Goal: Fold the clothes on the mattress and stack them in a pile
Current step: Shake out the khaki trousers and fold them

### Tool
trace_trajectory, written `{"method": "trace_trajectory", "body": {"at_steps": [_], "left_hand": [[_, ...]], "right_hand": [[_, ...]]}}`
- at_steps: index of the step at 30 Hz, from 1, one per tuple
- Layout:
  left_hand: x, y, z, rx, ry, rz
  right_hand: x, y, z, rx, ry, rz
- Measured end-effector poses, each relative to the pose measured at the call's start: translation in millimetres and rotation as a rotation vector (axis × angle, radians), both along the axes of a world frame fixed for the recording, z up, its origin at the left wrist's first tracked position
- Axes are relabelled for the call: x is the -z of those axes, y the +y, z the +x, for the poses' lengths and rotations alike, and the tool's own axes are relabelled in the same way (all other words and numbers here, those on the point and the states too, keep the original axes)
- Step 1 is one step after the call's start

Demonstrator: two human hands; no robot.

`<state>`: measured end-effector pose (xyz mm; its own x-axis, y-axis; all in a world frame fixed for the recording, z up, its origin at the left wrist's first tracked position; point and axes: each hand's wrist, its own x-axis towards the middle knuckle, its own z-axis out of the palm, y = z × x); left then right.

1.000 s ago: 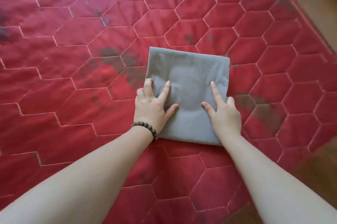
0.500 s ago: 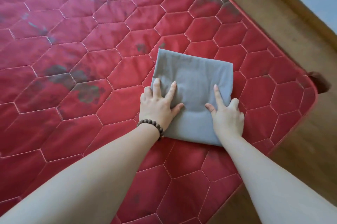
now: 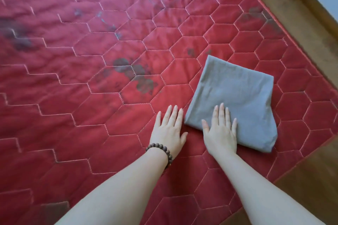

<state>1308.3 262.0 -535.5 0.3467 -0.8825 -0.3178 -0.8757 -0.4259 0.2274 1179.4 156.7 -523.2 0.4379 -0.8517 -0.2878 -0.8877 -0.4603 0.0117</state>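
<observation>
Nearest, at 6 o'clock: two bare forearms reaching in, a bead bracelet on the left wrist. Left hand now flat on the mattress, fingers straight and together, holding nothing, just beside the cloth's left edge; half a second ago resting on the cloth itself, so lifted off and set down alongside. Right hand still on the cloth, fingers straight and slightly spread, pressing the near left corner, gripping nothing. Folded grey cloth lying at about 3 o'clock, turned a little clockwise and sitting closer to the mattress's right corner than before (partly a turn of the head). Looks like a finished fold being slid aside to start or join a pile. No other garment or pile in view. Farther off, toward 12 and 10 o'clock: bare quilted red mattress with dark stains. Wooden frame along the edge at 1 to 2 o'clock.
</observation>
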Motion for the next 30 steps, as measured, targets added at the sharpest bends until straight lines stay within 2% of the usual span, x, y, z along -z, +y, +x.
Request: {"method": "trace_trajectory", "body": {"at_steps": [4, 10, 19, 25, 30], "left_hand": [[-13.0, 90.4, 29.1, -0.134, 0.001, 0.071], [-61.4, 229.1, 113.7, -0.476, -0.075, 0.114], [-102.1, 405.9, 222.0, -0.838, -0.159, 0.118], [-73.9, 486.7, 261.1, -0.942, -0.158, 0.158], [-32.2, 510.7, 288.0, -0.834, -0.069, 0.193]], "right_hand": [[-15.9, 57.2, 40.6, -0.198, -0.019, 0.103], [-61.4, 168.5, 143.0, -0.472, -0.098, 0.221], [-103.6, 312.4, 300.1, -0.781, -0.209, 0.279], [-74.8, 408.2, 368.3, -1.023, -0.188, 0.335], [-28.1, 456.2, 406.4, -1.246, -0.070, 0.303]]}}
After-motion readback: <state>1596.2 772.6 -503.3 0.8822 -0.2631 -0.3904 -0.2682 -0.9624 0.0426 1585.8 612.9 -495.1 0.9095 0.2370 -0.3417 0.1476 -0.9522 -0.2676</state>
